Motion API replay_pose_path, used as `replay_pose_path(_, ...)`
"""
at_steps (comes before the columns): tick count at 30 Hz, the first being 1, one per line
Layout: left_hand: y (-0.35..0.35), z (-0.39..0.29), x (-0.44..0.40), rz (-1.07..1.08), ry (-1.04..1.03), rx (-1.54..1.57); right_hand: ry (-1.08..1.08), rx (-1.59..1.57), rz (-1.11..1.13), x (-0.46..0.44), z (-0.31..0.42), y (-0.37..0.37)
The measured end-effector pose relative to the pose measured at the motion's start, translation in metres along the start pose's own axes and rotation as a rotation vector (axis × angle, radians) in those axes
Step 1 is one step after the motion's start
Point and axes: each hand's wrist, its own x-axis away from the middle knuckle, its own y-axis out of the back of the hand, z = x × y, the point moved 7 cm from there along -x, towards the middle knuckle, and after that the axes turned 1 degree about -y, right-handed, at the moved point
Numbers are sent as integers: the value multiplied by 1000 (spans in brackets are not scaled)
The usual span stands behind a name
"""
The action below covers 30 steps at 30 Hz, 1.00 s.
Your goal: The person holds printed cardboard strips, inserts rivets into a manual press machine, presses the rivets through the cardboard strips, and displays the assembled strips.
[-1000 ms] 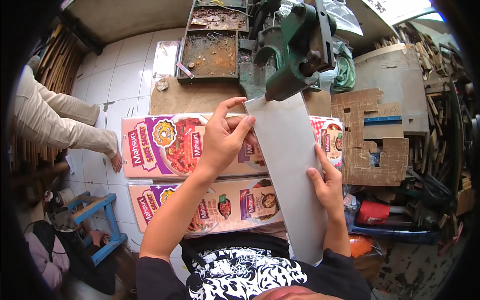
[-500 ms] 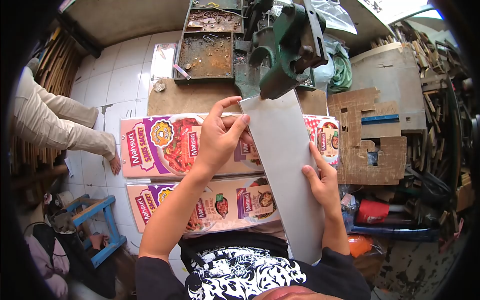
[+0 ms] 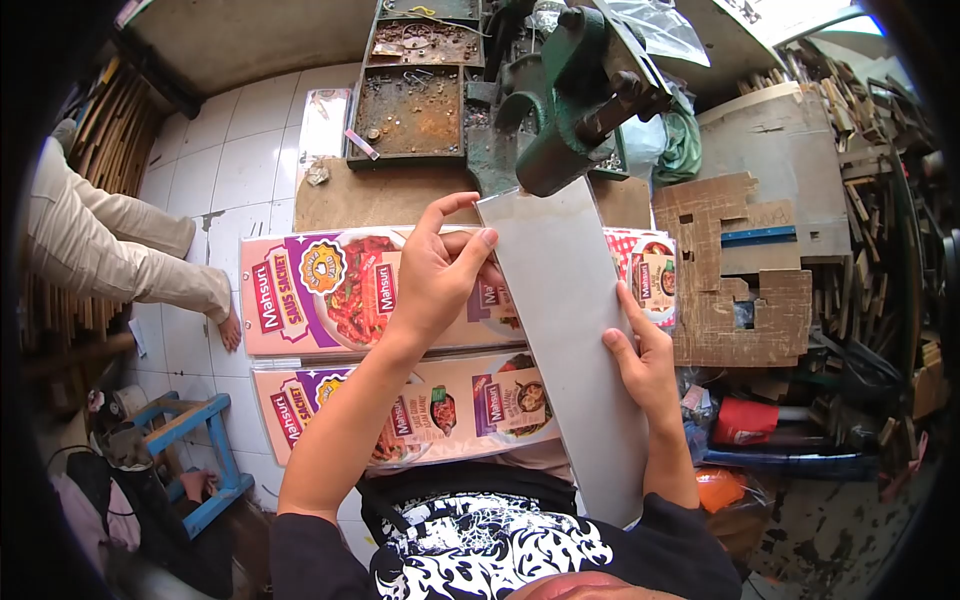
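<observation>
A long grey panel (image 3: 565, 310) slants from my body up to the green press (image 3: 560, 130), its far end under the press head. On its left edge, near the far corner, my left hand (image 3: 445, 260) pinches the panel between thumb and fingers. Farther down, my right hand (image 3: 645, 365) grips the opposite edge, with thumb on top. Beneath the panel lie two printed sauce-sachet boards, the farther board (image 3: 330, 290) and the nearer board (image 3: 440, 410), both partly covered by the panel and my left arm.
A compartmented metal tray (image 3: 412, 110) with small metal parts stands left of the press. Notched brown board pieces (image 3: 700, 290) lie to the right, beside stacked wood strips. At left are another person's legs (image 3: 120, 230) and a blue stool frame (image 3: 205, 415).
The press's lever part has swung slightly to the right and its head sits a little differently. My hands and the grey panel stay almost still.
</observation>
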Motion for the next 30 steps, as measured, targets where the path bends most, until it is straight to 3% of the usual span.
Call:
replay_pose_path(21, 1, -2, 2, 39, -37, 45, 10, 18, -56, 9, 5, 3)
replay_pose_path(27, 3, 2, 3, 114, -54, 92, 154, 226, -157, 38, 15, 14)
replay_pose_path(30, 4, 4, 1, 93, -53, 142, 52, 36, -182, 47, 5, 23)
